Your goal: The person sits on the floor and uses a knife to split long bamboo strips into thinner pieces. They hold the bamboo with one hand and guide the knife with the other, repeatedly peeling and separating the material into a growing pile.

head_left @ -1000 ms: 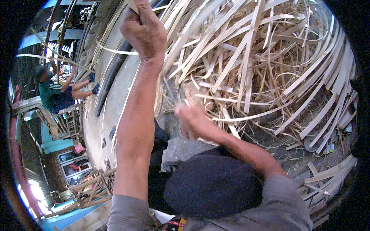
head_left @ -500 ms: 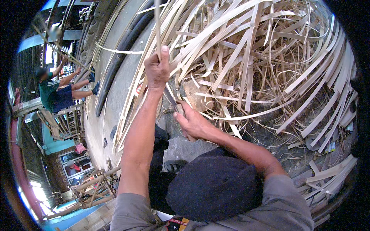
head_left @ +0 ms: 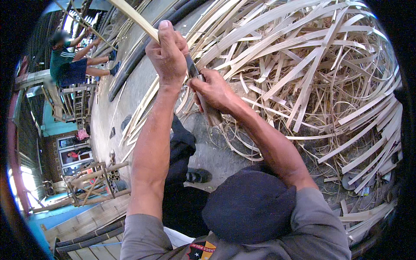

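My left hand (head_left: 167,56) is closed round a pale bamboo strip (head_left: 138,19), thumb on top. The strip runs from my fist toward the far left, out of the picture. Just right of it and a little nearer, my right hand (head_left: 213,92) grips a knife by its thick wooden handle (head_left: 211,115), whose butt sticks out below the fingers. The dark knife blade (head_left: 192,67) points up toward the left fist. Its tip and the spot where it meets the strip are hidden behind my left hand.
A big tangled heap of bamboo strips and shavings (head_left: 299,73) fills the right side. Long strips (head_left: 145,106) and a black pipe (head_left: 130,71) lie on the concrete floor at left. Beyond sits another person (head_left: 65,65) holding a long pole. Wooden racks (head_left: 89,186) stand at lower left.
Both hands have moved farther away from me, the right one coming up close to the left. The bamboo strip has swung from nearly upright to slanting leftward.
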Demonstrator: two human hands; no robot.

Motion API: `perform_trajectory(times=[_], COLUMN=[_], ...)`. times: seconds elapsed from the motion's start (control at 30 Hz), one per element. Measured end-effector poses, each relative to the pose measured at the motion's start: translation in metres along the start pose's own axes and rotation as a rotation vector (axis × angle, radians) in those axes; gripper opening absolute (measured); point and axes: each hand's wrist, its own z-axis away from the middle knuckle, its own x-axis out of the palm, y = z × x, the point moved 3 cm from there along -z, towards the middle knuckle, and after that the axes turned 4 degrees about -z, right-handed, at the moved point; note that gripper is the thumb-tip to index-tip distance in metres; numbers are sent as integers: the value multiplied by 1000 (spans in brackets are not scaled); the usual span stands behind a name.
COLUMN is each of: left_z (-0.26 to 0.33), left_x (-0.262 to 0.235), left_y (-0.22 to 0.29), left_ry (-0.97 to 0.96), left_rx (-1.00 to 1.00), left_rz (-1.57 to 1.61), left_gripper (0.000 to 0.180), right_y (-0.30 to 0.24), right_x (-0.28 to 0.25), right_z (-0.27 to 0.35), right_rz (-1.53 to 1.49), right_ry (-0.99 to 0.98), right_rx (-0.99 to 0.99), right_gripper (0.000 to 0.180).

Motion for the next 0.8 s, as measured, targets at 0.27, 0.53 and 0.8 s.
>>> perform_trajectory(times=[0.27, 0.53, 0.8], left_z=[-36, -32, -43], left_x=[-93, -29, 26], left_y=[21, 60, 158], left_ry=[283, 64, -177], left_rx=[-75, 373, 290], left_rz=[15, -454, -470], left_gripper=[49, 50, 47], right_y=[42, 29, -66], right_x=[-57, 3, 76], right_z=[30, 0, -10], right_rz=[-328, -160, -65], right_ry=[274, -98, -224], right_rx=[191, 141, 29], right_gripper=[40, 18, 28])
